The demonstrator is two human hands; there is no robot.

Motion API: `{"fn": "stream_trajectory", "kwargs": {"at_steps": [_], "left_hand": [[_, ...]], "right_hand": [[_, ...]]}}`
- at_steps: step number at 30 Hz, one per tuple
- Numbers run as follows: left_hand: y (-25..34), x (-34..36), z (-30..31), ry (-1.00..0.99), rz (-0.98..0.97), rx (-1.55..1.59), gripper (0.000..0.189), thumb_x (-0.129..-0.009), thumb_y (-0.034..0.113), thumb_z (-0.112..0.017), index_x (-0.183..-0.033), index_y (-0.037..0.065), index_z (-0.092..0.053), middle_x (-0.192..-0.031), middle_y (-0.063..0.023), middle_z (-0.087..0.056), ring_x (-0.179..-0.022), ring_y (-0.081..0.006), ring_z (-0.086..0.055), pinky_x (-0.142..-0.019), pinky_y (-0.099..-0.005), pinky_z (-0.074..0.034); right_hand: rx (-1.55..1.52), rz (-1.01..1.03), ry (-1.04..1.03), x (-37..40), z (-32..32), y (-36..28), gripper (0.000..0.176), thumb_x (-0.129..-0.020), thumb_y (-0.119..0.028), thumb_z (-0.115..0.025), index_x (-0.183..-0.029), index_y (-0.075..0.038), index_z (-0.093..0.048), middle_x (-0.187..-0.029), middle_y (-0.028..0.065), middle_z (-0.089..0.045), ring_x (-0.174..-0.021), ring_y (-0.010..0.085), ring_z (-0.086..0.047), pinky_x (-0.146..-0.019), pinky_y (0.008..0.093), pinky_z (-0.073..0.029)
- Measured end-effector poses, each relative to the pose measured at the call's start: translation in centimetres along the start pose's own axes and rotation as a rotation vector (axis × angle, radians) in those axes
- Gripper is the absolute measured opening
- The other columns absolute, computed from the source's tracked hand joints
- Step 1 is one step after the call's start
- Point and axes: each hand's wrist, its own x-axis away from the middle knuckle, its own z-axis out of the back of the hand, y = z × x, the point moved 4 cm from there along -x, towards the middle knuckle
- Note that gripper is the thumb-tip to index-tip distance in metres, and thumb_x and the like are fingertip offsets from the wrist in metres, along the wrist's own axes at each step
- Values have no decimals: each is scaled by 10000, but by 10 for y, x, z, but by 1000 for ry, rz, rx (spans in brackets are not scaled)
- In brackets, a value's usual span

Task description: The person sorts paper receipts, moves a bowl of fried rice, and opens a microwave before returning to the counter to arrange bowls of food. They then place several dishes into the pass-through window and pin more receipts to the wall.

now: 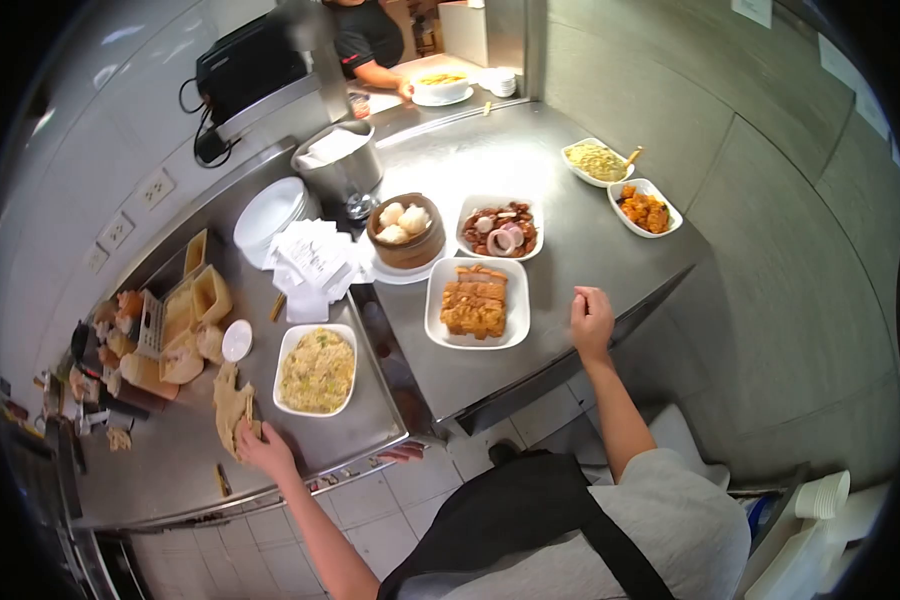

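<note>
Apparent step: cloth handling. Left hand (pixel 267 452) touches crumpled beige cloth (pixel 232 398), eight o'clock from white square rice dish (pixel 316 370); grip indeterminable. Right hand (pixel 592 320): clenched. Next move requires secure cloth grasp.

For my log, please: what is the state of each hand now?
Left hand: touching tan cloth; grip cannot be told.
Right hand: closed, nothing visible held.

The left forearm (pixel 317 530) slants up and leftward from the bottom edge, bare, ending in the left hand (pixel 267 452) at lower left, fingers bent, their exact grip unclear. The right forearm (pixel 618 415), also bare, rises right of centre to the right hand (pixel 592 320), its fingers curled into a loose fist.
</note>
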Motion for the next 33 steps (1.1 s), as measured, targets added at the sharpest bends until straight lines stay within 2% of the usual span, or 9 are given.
{"fn": "stream_trajectory", "kwargs": {"at_steps": [2,17,19,25,33], "left_hand": [[-7,3,-4,-26,57,-24,355,-754,156,-527,-1075,19,-460,-1098,-160,-442,-1028,-339,-370,-894,-428,-265],[-6,4,-2,-17,78,-62,379,-761,187,-524,-1091,15,-451,-1115,-148,-434,-1042,-343,-371,-890,-419,-289],[-7,4,-3,-21,94,-88,384,-761,190,-525,-1095,15,-449,-1115,-149,-434,-1045,-342,-370,-889,-419,-292],[-6,4,-2,-38,108,-82,396,-755,193,-535,-1099,18,-448,-1122,-149,-430,-1056,-338,-363,-888,-421,-297],[-8,3,-3,-37,93,-63,395,-752,180,-537,-1101,17,-447,-1118,-155,-429,-1053,-346,-359,-887,-430,-291]], "right_hand": [[31,7,17,-2,4,3,90,-704,-37,-484,-772,-36,-543,-721,92,-536,-675,253,-512,-601,338,-413],[-13,24,9,-2,1,0,85,-696,-25,-487,-758,-43,-541,-695,75,-532,-638,240,-507,-568,329,-412],[15,-2,-9,-3,3,0,81,-719,-31,-478,-766,-30,-544,-723,85,-545,-664,230,-521,-601,305,-420],[9,-43,-34,-3,4,-3,83,-727,-37,-474,-772,-30,-544,-727,84,-544,-660,227,-519,-596,300,-419],[5,-5,10,-3,3,-2,83,-707,-44,-485,-766,-45,-545,-694,77,-533,-634,233,-510,-572,317,-416]]}}
